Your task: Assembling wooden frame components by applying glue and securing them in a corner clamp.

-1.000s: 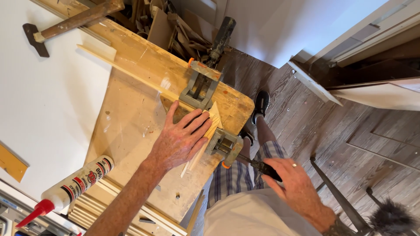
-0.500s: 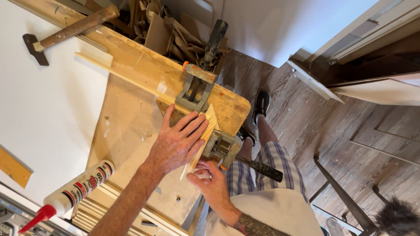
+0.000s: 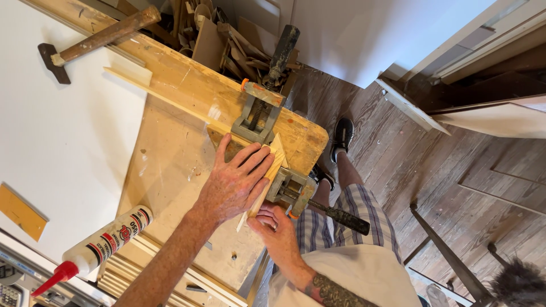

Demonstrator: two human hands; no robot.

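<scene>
Right hand (image 3: 277, 227) now grips wood strip (image 3: 263, 187) under left hand (image 3: 236, 182).

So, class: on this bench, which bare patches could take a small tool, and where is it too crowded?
Free: the white board between the hammer and glue bottle; bare plywood left of the left hand. Crowded: around the clamps, wood strip and right hand.
</scene>
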